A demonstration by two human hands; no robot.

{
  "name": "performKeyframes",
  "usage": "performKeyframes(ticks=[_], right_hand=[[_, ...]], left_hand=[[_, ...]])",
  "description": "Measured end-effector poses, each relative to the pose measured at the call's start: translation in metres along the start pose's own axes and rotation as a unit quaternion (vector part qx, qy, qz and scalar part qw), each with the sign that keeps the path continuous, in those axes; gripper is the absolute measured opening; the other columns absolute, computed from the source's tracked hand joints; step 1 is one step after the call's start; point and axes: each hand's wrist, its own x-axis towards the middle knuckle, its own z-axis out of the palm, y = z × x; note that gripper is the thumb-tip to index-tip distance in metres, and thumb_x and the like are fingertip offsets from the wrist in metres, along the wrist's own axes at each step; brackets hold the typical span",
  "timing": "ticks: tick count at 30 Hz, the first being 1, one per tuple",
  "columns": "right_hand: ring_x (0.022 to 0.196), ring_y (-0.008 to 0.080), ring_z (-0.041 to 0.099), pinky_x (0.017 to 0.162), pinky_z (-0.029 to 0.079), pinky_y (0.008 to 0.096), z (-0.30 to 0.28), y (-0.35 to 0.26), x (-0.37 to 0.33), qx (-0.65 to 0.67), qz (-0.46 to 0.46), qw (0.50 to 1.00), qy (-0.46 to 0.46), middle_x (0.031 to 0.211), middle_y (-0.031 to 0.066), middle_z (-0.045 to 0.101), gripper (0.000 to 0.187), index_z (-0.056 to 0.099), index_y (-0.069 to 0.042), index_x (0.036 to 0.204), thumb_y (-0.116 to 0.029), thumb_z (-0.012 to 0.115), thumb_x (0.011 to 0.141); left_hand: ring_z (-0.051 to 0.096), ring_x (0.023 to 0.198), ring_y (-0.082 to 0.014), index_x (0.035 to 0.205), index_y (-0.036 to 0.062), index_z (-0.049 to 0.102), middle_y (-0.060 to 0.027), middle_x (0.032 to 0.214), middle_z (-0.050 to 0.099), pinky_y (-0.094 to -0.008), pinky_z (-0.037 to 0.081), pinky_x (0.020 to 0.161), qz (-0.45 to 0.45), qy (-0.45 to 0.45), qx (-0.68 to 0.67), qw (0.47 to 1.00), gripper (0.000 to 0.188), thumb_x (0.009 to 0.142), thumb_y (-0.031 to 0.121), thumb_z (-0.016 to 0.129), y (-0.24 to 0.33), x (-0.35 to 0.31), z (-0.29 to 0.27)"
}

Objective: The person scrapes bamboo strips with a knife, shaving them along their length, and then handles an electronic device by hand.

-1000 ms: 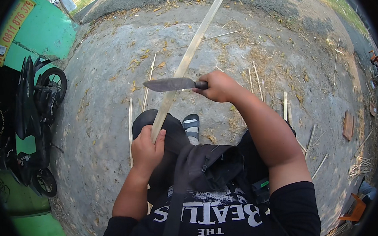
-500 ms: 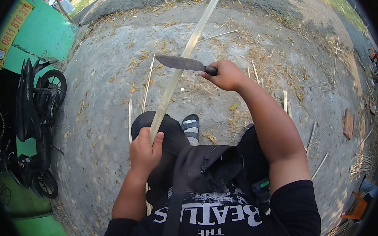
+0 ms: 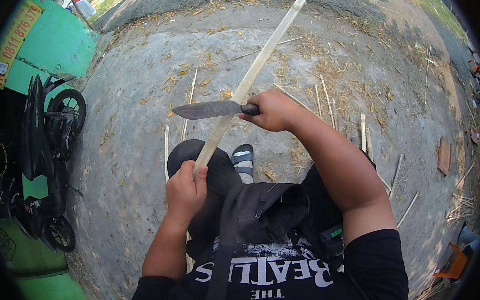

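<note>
A long pale strip, apparently bamboo [image 3: 259,63], slants up and away to the right from my left knee. Its near end is gripped in my left hand [image 3: 186,189], thumb on top. My right hand [image 3: 272,111] is closed round the dark handle of a broad-bladed knife [image 3: 206,110]. The blade lies across the strip, tip pointing left, not far beyond my left hand. Whether its edge bites into the strip I cannot tell.
Thin strips [image 3: 363,133] lie scattered on the grey concrete ground [image 3: 124,159] among dry leaves. A black motorbike [image 3: 44,160] stands at the left by a green wall [image 3: 65,35]. A brick-coloured block [image 3: 444,156] and an orange chair [image 3: 454,262] are at the right.
The knife has come nearer to me and to the left along the strip. The strip's far end has swung right, and a thin sliver now shows beyond my right forearm.
</note>
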Motion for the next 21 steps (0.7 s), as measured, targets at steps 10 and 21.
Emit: performKeyframes(ticks=[10,21], right_hand=[[0.074,0.0402,0.066,0.069,0.051,0.0477,-0.001,0.000,-0.003,0.025,-0.023,0.999,0.014,0.075,0.0195,0.068,0.043,0.071,-0.005,0.082,-0.046,0.071,0.093],[0.084,0.0385,0.070,0.076,0.054,0.0489,-0.024,0.010,-0.004,0.040,0.083,0.996,0.013,0.083,0.0189,0.072,0.042,0.077,-0.009,0.095,-0.050,0.067,0.094]], left_hand=[[0.065,0.066,-0.0438,0.097,0.0032,0.062,-0.0194,0.075,0.066,-0.0504,0.049,0.058,0.002,0.019,-0.017,1.000,0.032,0.102,0.035,0.062,-0.001,-0.001,0.002],[0.062,0.059,-0.0331,0.096,0.0021,0.063,-0.0137,0.066,0.060,-0.0411,0.047,0.057,-0.017,0.040,-0.045,0.998,0.034,0.105,0.035,0.059,-0.006,-0.004,0.006]])
